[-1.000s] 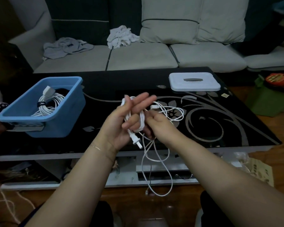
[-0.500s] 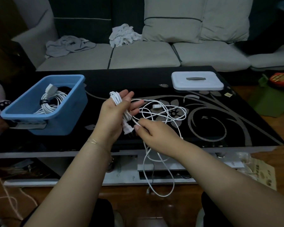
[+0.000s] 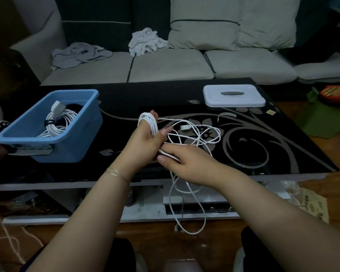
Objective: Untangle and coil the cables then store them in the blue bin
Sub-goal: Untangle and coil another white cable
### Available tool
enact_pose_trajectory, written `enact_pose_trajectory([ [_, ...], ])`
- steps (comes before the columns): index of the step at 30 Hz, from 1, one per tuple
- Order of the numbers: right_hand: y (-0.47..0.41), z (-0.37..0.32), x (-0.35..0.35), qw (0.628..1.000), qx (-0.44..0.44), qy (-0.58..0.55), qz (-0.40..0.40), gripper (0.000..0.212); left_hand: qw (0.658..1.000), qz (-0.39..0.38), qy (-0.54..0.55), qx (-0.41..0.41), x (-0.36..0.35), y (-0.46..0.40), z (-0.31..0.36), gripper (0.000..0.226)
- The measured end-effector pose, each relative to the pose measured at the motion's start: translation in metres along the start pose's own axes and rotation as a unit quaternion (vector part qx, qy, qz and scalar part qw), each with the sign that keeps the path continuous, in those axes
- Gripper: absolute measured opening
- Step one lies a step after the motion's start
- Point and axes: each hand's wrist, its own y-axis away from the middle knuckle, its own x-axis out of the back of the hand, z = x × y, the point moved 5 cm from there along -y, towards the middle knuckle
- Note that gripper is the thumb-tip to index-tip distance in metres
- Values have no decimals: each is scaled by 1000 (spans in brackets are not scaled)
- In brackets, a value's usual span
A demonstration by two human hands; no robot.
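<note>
A white cable point(image 3: 192, 132) is partly wound in several turns around my left hand point(image 3: 143, 142), which is held upright over the black table point(image 3: 283, 146). My right hand point(image 3: 185, 161) pinches a strand of the same cable just below the left palm. Loose loops lie on the table to the right, with a white connector point(image 3: 184, 127) among them, and more cable hangs down past the table's front edge point(image 3: 186, 213). The blue bin point(image 3: 53, 126) stands at the left of the table and holds a coiled white cable point(image 3: 55, 122) bound with a dark strap.
A white lid point(image 3: 234, 96) lies at the back right of the table. Behind the table is a grey sofa point(image 3: 165, 65) with crumpled cloths point(image 3: 81, 54) on it. A white cord point(image 3: 10, 240) lies on the floor at lower left.
The coil on my left hand has gained a turn and the hand has tipped more upright. My right hand has moved slightly left and down, drawing the strand under the left palm.
</note>
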Motion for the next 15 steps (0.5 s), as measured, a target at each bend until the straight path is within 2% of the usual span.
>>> enact_pose_trajectory([
  [3,0,0,6,998,9,-56,11,11,999,-23,-36,-14,-4,3,0,18],
  [4,-1,2,10,996,10,-83,33,15,999,-29,-37,-16,-5,5,2,24],
  [6,-2,9,20,987,0,-137,81,16,996,-65,-62,-22,-10,11,6,54],
  [8,-2,15,30,981,-14,-151,120,17,990,-108,-88,-26,-15,16,13,63],
  [10,-1,21,38,973,-29,-172,153,17,986,-143,-81,-26,-22,19,19,56],
  [13,-2,25,46,957,-24,-215,191,16,976,-205,-71,-17,-34,20,17,29],
  [15,-4,25,47,943,-26,-266,198,15,974,-215,-76,-12,-39,20,15,22],
])
